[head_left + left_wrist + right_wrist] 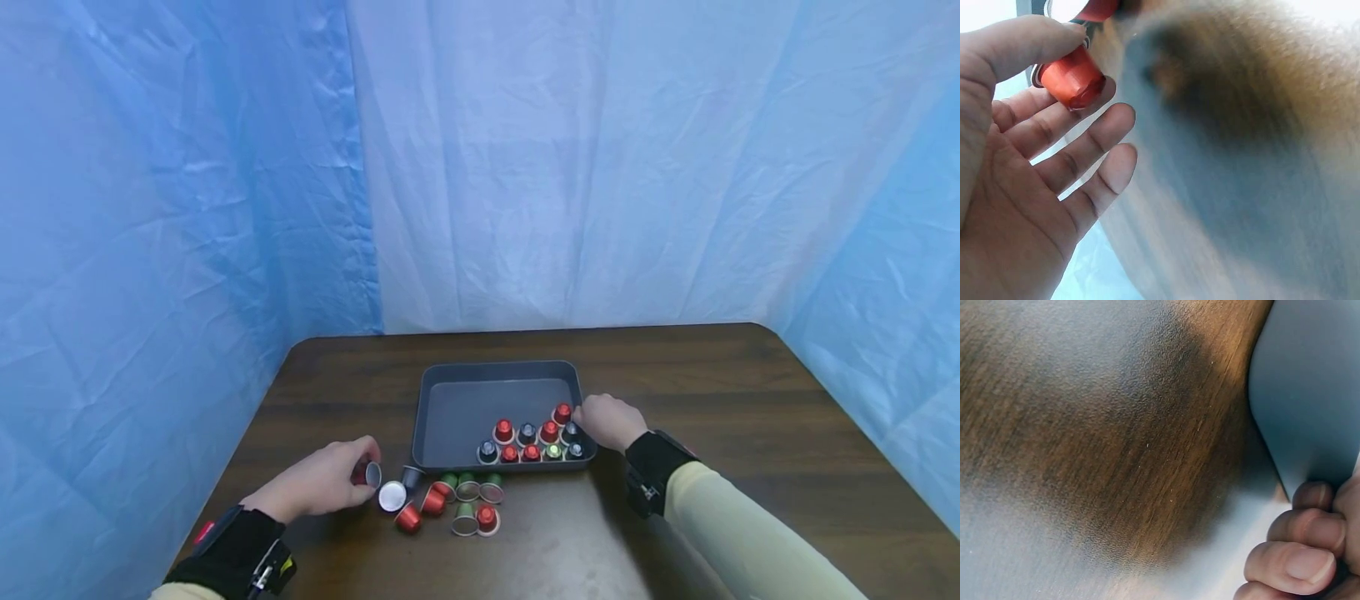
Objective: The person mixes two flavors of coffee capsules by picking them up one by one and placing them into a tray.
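In the head view, my left hand holds a coffee capsule just above the table, its pale lid facing right. The left wrist view shows this red capsule between thumb and index finger, the other fingers spread loosely. At the right side of the dark grey baking tray, my right hand grips the rim with curled fingers; its thumb contact is hidden in the right wrist view. Several capsules stand lid-down in the tray, among them a red one beside that hand.
Loose capsules lie in front of the tray: a white-lidded one, a red one, a green one and several others. The brown wooden table has blue-white sheeting hanging behind and at its sides.
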`<state>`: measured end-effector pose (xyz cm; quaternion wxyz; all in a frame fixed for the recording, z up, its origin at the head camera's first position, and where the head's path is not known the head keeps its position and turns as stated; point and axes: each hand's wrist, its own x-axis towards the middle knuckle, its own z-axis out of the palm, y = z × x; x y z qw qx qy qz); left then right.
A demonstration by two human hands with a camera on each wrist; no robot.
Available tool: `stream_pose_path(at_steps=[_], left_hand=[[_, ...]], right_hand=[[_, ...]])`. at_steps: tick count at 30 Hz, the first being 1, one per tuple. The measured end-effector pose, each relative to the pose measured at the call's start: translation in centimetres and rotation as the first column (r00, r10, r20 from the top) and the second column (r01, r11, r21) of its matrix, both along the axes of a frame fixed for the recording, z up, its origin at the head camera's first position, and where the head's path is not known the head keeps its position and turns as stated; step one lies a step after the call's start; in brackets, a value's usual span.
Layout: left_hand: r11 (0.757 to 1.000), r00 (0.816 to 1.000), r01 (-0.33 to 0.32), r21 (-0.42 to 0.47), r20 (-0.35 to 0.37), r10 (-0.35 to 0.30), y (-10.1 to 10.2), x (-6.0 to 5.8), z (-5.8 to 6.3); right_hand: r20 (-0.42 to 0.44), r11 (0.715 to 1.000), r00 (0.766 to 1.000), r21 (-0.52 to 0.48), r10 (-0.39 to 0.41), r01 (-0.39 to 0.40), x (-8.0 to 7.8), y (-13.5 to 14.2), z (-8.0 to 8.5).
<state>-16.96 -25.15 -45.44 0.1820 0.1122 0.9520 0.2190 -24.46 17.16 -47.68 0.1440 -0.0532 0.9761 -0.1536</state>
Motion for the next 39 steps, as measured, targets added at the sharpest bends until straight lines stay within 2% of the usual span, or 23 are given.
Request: stream_pose_path(at_steps=[7,16,26,33,39], left_hand=[[1.000,0.996,0.018,-0.002,-0.085,-0.018,0.0,-0.8,1.5],[0.995,0.979,0.092,-0.024,-0.179,-0.095,2.2,-2.2,4.9],[0.983,0.979,0.175,-0.046,-0.099,-0.179,4.8,-4.1,7.7],[0.955,0.958,0.270,-0.124,-0.061,-0.279,6.4,-5.1,9.2],[0.926,0.936,0.334,-0.174,-0.055,-0.348,7.8,-6.3,9.4]], right_hand=[[-0.017,1.000,1.000,0.022,0.016,-0.016,-0.1,0.1,-0.2],[-0.023,0.999,1.000,0.029,0.020,-0.019,-0.1,0.2,-0.2],[-0.029,0.999,0.999,0.025,0.022,-0.021,0.1,0.0,0.0],[-0.043,0.999,0.999,0.031,0.029,-0.027,0.1,0.0,-0.2],[-0.026,1.000,1.000,0.025,0.013,-0.013,0.2,0.0,-0.1]])
